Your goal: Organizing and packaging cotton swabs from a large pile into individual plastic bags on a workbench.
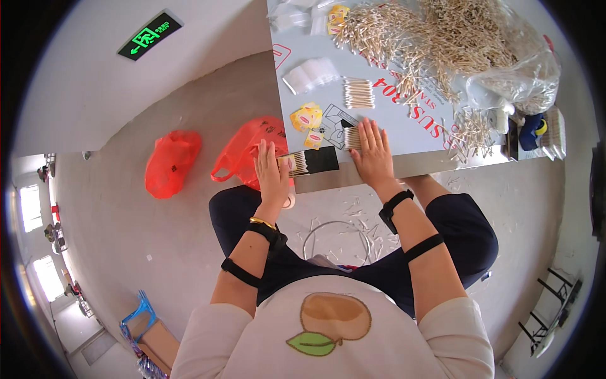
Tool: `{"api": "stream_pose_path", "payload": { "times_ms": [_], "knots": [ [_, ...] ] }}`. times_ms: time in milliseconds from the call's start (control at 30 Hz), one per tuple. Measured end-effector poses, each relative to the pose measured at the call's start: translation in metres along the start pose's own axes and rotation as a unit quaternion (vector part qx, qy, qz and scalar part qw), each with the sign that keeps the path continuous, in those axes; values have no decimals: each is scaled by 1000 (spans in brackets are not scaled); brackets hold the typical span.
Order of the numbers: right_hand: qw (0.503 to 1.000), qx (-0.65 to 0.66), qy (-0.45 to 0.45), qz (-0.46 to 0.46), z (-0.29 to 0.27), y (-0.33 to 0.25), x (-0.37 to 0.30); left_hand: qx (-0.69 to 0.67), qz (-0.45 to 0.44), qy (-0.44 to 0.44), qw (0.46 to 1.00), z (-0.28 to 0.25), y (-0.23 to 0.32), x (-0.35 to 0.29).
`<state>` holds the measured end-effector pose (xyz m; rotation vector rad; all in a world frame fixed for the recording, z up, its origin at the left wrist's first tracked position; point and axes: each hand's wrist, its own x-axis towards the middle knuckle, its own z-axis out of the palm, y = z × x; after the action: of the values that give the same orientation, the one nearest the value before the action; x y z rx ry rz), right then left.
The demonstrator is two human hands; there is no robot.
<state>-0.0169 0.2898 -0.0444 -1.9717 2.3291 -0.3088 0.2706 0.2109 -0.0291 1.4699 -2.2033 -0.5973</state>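
Note:
My left hand (pixel 271 174) is at the table's left front corner, its fingers nearly straight. Its thumb meets the end of a clear packet of cotton swabs (pixel 299 163) with a yellowish label, which reaches over a flat black piece (pixel 324 158). My right hand (pixel 374 151) lies flat, fingers stretched, against the right side of a row of cotton swabs (pixel 351 138) near the front edge. Part of that row is hidden under the fingers. Another neat row of swabs (pixel 358 93) lies farther back.
Yellow printed labels (pixel 307 117) and clear small bags (pixel 310 75) lie on the table's left side. A big heap of loose swabs (pixel 467 31) spills from a clear plastic bag (pixel 527 79) at the back right. Red plastic bags (pixel 172 165) and scattered swabs (pixel 356 234) are below.

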Motion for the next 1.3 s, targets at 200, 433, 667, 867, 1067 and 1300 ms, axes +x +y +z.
{"api": "stream_pose_path", "payload": {
  "times_ms": [200,433,667,867,1067,1300],
  "knots": [
    [998,43,11,-34,8,-45,-17,-167,-100,20,981,18,-16,4],
    [996,82,5,-36,11,-83,-22,-205,-176,22,963,42,-26,9],
    [995,84,1,-47,14,-94,-22,-350,-223,-5,910,53,-34,5],
    [992,113,-2,-62,17,-120,-17,-366,-216,-6,905,50,-30,7],
    [991,115,-5,-65,20,-131,-15,-315,-206,18,926,49,-32,9],
    [993,94,-4,-64,21,-133,-17,-214,-158,56,962,38,-14,11]
  ]
}}
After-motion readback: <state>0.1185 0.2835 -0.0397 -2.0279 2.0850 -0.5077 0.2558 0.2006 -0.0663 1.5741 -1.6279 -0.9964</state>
